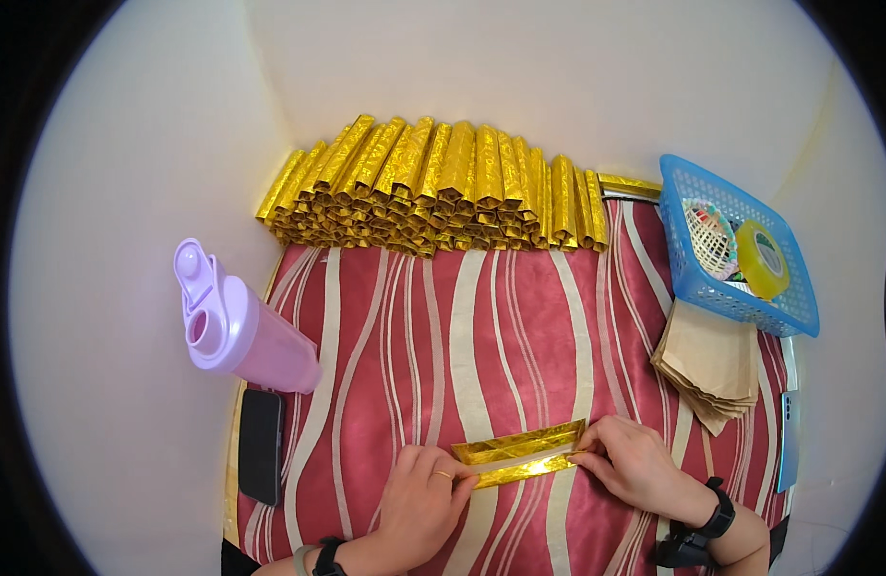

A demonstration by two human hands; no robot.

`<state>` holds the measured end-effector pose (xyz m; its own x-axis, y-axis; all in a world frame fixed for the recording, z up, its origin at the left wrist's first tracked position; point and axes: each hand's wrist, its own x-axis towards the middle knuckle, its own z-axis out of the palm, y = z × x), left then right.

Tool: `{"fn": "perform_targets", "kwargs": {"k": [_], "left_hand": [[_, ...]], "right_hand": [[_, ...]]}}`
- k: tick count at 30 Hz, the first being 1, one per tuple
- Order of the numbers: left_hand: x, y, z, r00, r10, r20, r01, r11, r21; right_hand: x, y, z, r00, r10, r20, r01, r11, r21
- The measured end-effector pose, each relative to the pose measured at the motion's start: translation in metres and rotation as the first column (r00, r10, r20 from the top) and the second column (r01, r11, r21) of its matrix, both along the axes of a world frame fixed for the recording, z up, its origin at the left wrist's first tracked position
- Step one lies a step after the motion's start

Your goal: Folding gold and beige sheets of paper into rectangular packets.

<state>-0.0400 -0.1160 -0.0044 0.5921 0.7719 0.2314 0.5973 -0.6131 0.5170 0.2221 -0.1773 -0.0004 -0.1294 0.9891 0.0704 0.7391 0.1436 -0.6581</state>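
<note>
Surface [405,384]: covered in a red cloth with wavy cream stripes, walled by pale panels. Along its far edge lies a heap of gold foil tubes [457,163], stacked in layers, most with an open end toward you. At far right, a blue perforated basket [731,305] sits tilted in view. At your left, a lilac bottle [270,336] with a flip-type lid leans outward in the view. Just on the near side of the basket: a fanned stack of brown paper [712,355].

The folded gold foil piece [515,444] lies near the front of the cloth, between your hands and well apart from the heap; a pale band runs along its length. Your right hand [635,466] has its grip closed, thumb and fingers pinched on the piece's right end. Your left hand [419,504] likewise has thumb and fingers together, clamped on its lower left corner. A dark phone [262,446] lies near the bottle's base.

Inside the basket: a yellow tape roll [756,259] beside a small white woven bowl [702,245]; contents of the bowl unclear. Smallest item noted: a ring [443,473] on your left hand.
</note>
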Motion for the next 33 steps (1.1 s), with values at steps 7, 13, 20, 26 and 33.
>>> {"fn": "perform_targets", "kwargs": {"k": [7, 13, 20, 26, 33], "left_hand": [[-0.0008, 0.0005, -0.0023, 1.000, 0.004, 0.010, -0.003, 0.999, -0.035], [-0.0030, 0.0031, -0.0010, 1.000, -0.015, 0.026, 0.017, 0.998, -0.065], [-0.0041, 0.0034, 0.0013, 0.998, -0.014, 0.058, 0.021, 0.993, -0.119], [-0.0051, 0.0037, 0.0015, 0.998, -0.025, 0.055, 0.032, 0.992, -0.124], [-0.0065, 0.0041, 0.0006, 0.997, -0.020, 0.079, 0.034, 0.984, -0.176]], "right_hand": [[-0.0004, 0.0020, -0.0001, 1.000, 0.007, 0.010, -0.007, 1.000, 0.006], [-0.0001, 0.0022, -0.0001, 0.999, 0.014, 0.038, -0.014, 1.000, 0.018], [-0.0050, 0.0002, -0.0022, 0.986, -0.018, 0.168, 0.002, 0.996, 0.094], [-0.0036, 0.0006, -0.0034, 0.973, 0.006, 0.231, -0.034, 0.992, 0.121], [-0.0052, 0.0018, -0.0015, 0.964, 0.002, 0.264, -0.030, 0.994, 0.101]]}}
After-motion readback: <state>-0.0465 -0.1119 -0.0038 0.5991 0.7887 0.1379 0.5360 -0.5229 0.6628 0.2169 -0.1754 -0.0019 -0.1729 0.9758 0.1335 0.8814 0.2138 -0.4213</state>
